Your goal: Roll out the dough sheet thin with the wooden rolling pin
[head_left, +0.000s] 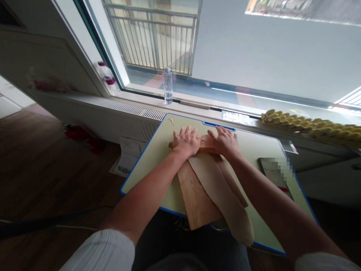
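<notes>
Beyond left hand (186, 143) and right hand (226, 142), fingers spread over a wooden bar (207, 142), stands a clear bottle (167, 86).

Long, pale dough strip (216, 180) on wooden board (196, 199), near end overhanging

Grained wood board (196, 201), matt smooth strip (219, 184), smooth tabletop (153, 162), glossy clear plastic bottle (167, 83), ribbed cloth sleeve (105, 248).

Soft daylight enters through a large window (222, 56) ahead, flaring white at far right and leaving the wooden floor (42, 162) at left in deep shadow, while wide-angle distortion slants the surroundings and pixelation masks part of a dark-edged flat object (269, 171).
</notes>
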`<state>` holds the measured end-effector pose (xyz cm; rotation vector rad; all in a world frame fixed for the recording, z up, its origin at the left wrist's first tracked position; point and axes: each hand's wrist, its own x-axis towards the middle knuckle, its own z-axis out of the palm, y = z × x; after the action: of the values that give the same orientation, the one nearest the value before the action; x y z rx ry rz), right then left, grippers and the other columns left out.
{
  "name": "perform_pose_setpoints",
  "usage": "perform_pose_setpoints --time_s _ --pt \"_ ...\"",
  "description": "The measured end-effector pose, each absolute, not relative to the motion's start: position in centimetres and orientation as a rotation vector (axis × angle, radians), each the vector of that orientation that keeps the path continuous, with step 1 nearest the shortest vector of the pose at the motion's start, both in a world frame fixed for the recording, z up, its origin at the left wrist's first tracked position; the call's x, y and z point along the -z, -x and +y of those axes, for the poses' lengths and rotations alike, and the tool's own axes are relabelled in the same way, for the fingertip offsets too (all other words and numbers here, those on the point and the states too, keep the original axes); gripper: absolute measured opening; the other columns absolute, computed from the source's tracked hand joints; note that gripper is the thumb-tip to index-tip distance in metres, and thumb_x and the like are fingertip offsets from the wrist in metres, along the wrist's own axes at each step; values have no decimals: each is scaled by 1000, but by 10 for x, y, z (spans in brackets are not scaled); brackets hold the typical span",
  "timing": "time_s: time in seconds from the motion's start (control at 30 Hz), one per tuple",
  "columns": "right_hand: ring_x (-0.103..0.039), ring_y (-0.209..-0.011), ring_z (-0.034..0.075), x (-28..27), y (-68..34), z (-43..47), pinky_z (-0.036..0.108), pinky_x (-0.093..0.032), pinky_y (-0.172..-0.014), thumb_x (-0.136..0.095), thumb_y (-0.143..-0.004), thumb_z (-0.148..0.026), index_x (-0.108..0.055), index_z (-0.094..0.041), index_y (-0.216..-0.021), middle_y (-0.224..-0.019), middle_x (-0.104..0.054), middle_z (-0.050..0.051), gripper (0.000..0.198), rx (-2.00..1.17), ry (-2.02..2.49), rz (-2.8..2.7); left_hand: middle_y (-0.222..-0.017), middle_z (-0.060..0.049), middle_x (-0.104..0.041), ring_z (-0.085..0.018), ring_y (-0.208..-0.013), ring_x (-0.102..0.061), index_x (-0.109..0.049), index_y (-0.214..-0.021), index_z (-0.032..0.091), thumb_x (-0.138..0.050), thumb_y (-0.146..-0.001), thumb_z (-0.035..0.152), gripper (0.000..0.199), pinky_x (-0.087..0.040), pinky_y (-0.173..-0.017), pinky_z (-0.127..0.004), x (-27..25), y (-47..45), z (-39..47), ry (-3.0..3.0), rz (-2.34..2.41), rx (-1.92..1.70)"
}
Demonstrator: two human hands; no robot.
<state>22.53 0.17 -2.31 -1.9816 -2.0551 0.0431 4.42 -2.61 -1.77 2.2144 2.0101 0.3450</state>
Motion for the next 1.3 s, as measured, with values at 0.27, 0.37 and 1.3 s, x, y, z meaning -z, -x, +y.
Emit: perform_pose_setpoints --time_s 0.27,0.37,1.3 --pt "-62 -122 35 21 -224 36 48 -38 -106 -34 -109 -56 -74 -16 -125 -128 -75 18 59 136 1915 -2007 -171 -10 -43 -35 -153 -40 -55 -154 28 -31 -103 52 61 -26 -126 -67 9 -43 10 -2136 1982 -252" --pt "-62 -121 35 20 -223 39 46 -38 -105 -33 -110 -55 -76 -15 -123 -125 -76 18 60 178 1896 -2007 -169 -10 -45 -35 -151 -42 -56 -152 28 -31 -103 52 60 -27 -126 -66 10 -42 16 -2128 1984 -247" --pt "-51 -137 34 23 -228 -89 58 -30 -118 -35 -111 -50 -64 -26 -142 -151 -63 11 48 162 1904 -2239 -167 -11 -49 -33 -157 -40 -55 -157 23 -38 -106 56 63 -27 -129 -64 27 -40 -122 -2357 1947 -563"
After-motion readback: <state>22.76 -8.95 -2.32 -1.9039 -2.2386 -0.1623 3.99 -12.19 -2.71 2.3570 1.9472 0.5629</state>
